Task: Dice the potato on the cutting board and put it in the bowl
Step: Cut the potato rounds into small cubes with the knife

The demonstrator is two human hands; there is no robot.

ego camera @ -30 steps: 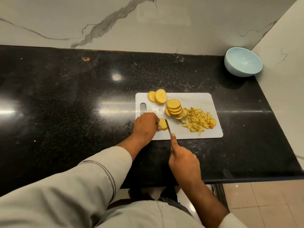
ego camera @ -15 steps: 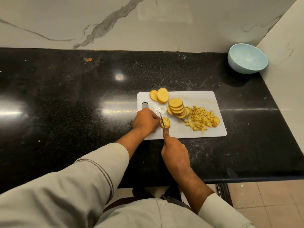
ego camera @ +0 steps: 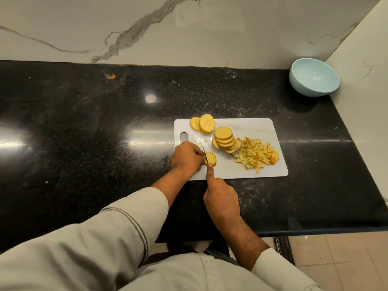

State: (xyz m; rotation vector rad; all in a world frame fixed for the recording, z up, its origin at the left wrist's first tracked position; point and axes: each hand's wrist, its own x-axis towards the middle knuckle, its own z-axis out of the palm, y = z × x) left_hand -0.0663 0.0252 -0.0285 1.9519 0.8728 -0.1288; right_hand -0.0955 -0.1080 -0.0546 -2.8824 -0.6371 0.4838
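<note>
- While the blue bowl (ego camera: 314,77) sits well apart in the counter's far right corner, a leaning stack of slices (ego camera: 225,140), two loose slices (ego camera: 203,123) and a diced pile (ego camera: 256,156) crowd the white cutting board (ego camera: 247,127).
- The left hand (ego camera: 186,157), fingers curled, pins one potato slice (ego camera: 210,159) at the board's near left.
- The right hand (ego camera: 221,199) grips the knife (ego camera: 205,157), forefinger along its spine, blade across that slice.

The person wears a pale grey-beige long-sleeved cloth shirt (ego camera: 180,276). Its left sleeve (ego camera: 100,238) has dark piping curving near the cuff; the right cuff (ego camera: 273,264) looks lighter. Both forearms are bare.
</note>
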